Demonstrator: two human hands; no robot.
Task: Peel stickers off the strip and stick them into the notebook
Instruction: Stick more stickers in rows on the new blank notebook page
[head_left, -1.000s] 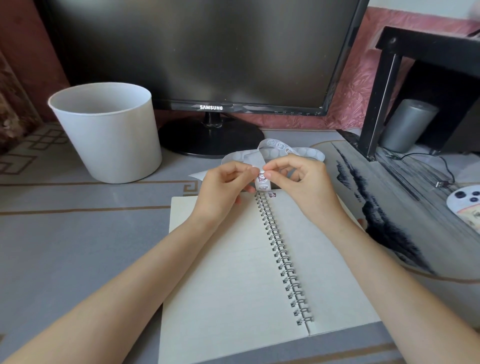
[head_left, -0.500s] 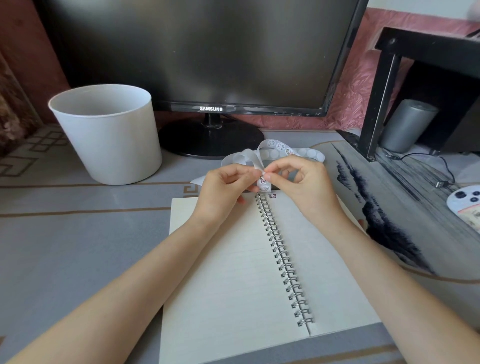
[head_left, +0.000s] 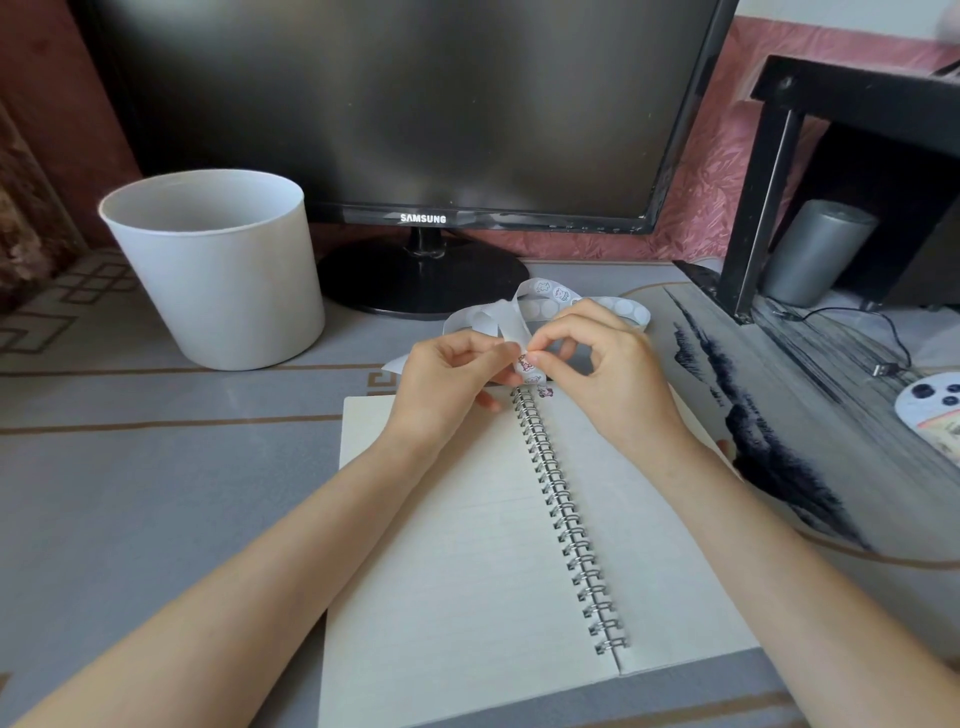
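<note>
- The sticker strip (head_left: 511, 325), a white backing band, is looping just beyond the far edge of the notebook (head_left: 467, 545). Its near end is hanging over the top of the notebook's spiral, between both hands.
- A small printed sticker (head_left: 525, 362) is sitting on that near end. Whether its edge is already lifting cannot be told.
- The left hand (head_left: 447, 379) is hovering above the notebook's left page, its curled fingers (head_left: 493, 353) pinching the strip beside the sticker.
- The right hand (head_left: 608, 369) is closing thumb and forefinger on the sticker's edge. Its other fingers are curling loosely and holding nothing.
- Step in hand, as judged: peeling. The next move is calling for drawing the sticker clear while the left hand anchors the strip, then pressing it onto bare page.
- The notebook is lying open on the table (head_left: 130, 493). A white bucket (head_left: 218, 270) is standing beyond its left corner, and a monitor (head_left: 415, 104) behind it.
</note>
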